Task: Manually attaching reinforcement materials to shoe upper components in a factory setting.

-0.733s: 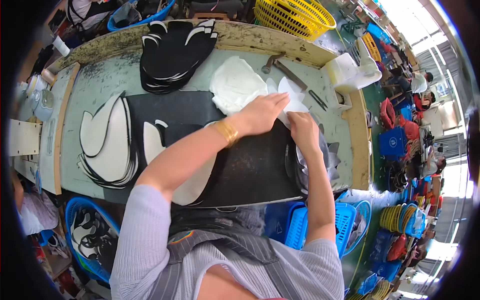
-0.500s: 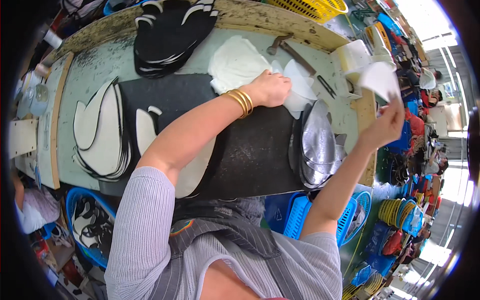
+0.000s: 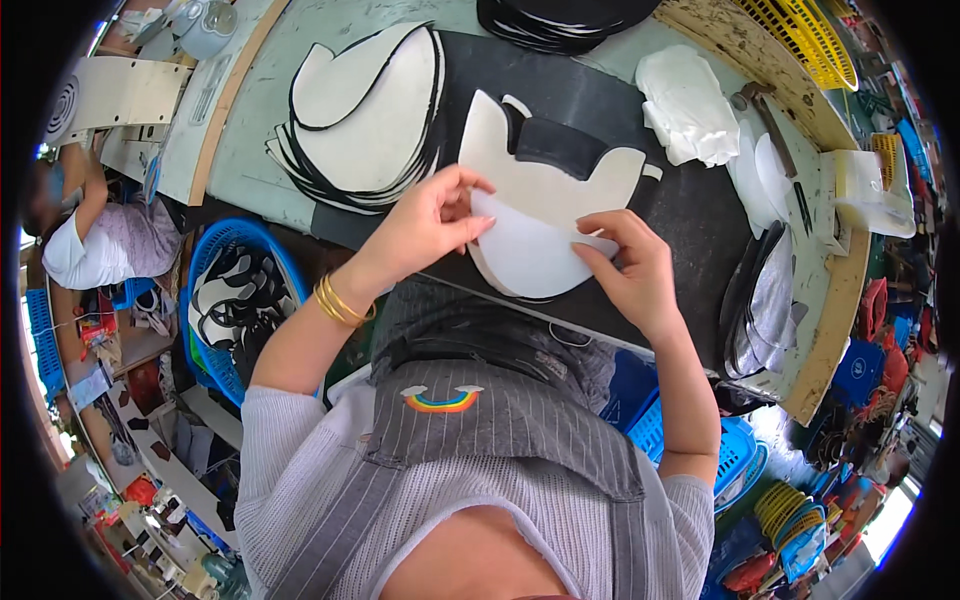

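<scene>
A thin white curved sheet (image 3: 530,255) is pinched at its two upper corners by my hands. My left hand (image 3: 437,218) grips the left corner between thumb and fingers. At the right corner, the thumb and fingers of my right hand (image 3: 635,268) close on the sheet. It lies over the rounded lower part of a cream U-shaped cut piece (image 3: 555,178) with black edging, near the table's front edge. Left of this is a stack of similar cream and black pieces (image 3: 365,110). More translucent white sheets (image 3: 765,175) lie to the right.
A crumpled white pile (image 3: 688,105), a hammer (image 3: 770,125) and black tweezers (image 3: 803,208) sit at the far right. Silver pieces (image 3: 765,320) are stacked nearer. A black stack (image 3: 560,22) stands at the back. Below left is a blue basket (image 3: 235,235) of offcuts; a person (image 3: 110,235) sits beyond.
My right hand has brought the white sheet from the right side down onto the cream piece. My left hand has left the translucent sheets and now grips the other corner. The view has shifted left.
</scene>
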The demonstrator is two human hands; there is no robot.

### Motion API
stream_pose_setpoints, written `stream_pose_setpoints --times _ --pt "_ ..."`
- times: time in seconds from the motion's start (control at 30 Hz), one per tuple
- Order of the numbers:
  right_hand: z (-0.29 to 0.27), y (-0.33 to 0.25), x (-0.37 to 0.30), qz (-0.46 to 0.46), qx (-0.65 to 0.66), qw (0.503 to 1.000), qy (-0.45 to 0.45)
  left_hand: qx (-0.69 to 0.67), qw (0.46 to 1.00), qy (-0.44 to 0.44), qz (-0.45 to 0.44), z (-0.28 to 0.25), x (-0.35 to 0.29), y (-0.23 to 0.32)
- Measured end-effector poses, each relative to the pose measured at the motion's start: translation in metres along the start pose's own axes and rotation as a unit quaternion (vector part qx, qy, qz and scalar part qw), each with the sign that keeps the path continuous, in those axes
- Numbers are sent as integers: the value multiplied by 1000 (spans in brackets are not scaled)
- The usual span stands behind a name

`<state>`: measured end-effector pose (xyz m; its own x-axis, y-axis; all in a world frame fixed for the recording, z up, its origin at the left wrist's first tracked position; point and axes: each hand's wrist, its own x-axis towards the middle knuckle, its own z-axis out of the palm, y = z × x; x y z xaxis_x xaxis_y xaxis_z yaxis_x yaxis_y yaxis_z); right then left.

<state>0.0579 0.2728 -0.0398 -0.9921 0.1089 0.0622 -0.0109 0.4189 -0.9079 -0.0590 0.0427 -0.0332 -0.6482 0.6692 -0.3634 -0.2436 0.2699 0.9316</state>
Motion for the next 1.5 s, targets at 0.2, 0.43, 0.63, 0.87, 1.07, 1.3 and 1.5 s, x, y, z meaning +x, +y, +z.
stream_pose_setpoints --times 0.2,0.43,0.63,0.87,1.07,1.3,1.5 --pt "26 7 5 38 -49 997 -39 57 996 72 5 -8 -9 -27" --pt "26 8 1 -9 -84 995 -52 120 990 67 40 -7 -7 -31" --pt "33 -5 -8 -126 -354 924 68 484 782 79 385 32 -15 -31" --pt "-117 27 -119 147 -495 787 338 497 794 -7 351 59 -23 -13" --pt "-148 52 -125 172 -230 898 334 340 826 -53 447 116 12 23" --pt "-144 53 -105 88 -302 872 375 223 874 -90 422 157 21 25" --pt "-58 -40 -84 -29 -196 942 272 -105 970 -84 203 167 14 33"
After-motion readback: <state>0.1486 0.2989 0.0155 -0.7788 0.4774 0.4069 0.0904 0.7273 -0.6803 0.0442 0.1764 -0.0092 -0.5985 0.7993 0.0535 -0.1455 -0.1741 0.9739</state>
